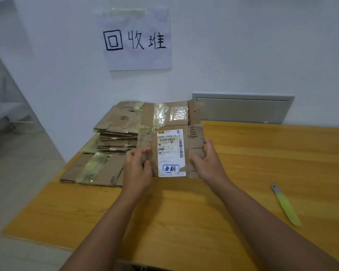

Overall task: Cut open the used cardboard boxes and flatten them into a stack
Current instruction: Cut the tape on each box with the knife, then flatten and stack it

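Observation:
A flattened brown cardboard box point(195, 141) with a white shipping label and crinkled clear tape is held up over the wooden table point(243, 153). My left hand point(138, 169) grips its left edge with curled fingers. On the right edge, my right hand point(207, 161) holds it between thumb and fingers. Behind and to the left lies a stack of flattened boxes point(110, 141) with yellowed tape, at the table's far left corner against the wall. A knife point(285, 204) with a pale green handle lies on the table to the right, apart from both hands.
A paper sign point(137, 39) with handwritten characters is taped to the white wall above the stack. A grey panel point(243, 109) sits in the wall behind the table. The table's left edge drops to a tiled floor point(18, 182).

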A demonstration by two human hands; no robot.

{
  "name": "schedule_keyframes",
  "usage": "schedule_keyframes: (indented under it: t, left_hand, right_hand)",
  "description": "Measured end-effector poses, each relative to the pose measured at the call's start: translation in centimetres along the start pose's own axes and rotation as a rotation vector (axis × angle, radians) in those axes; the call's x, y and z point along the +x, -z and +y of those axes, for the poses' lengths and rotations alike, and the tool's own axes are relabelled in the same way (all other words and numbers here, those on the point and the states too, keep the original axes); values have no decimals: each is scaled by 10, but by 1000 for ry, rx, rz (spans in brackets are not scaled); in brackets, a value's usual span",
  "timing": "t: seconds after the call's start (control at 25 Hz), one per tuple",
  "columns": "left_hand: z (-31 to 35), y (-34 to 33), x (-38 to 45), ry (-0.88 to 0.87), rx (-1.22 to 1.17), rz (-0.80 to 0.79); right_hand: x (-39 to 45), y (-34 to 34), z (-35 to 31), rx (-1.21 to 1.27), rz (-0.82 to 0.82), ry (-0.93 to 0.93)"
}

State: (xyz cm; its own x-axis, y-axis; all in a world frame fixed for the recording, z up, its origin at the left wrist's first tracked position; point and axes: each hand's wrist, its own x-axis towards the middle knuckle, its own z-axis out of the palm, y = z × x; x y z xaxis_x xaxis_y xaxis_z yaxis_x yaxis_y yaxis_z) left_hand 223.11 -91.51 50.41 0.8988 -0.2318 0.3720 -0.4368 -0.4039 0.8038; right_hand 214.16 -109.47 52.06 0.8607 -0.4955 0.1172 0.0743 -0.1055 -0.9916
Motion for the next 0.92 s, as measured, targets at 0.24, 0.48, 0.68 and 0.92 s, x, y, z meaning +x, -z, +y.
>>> schedule_keyframes:
  t: [0.24, 0.48, 0.68, 0.92]
  left_hand:
    - [-30, 39, 70, -7, 184, 87]
    - [-46, 62, 150, -21, 508, 137]
    - [-62, 66, 209, -11, 605, 117]
    - [-103, 41, 234, -9, 804, -2]
  right_hand:
    - [62, -66, -10, -49, -86, 10]
    - [132, -122, -27, -20, -123, 0]
    - [192, -161, -36, -193, -94, 39]
    - [221, -181, 4, -618, -108, -32]
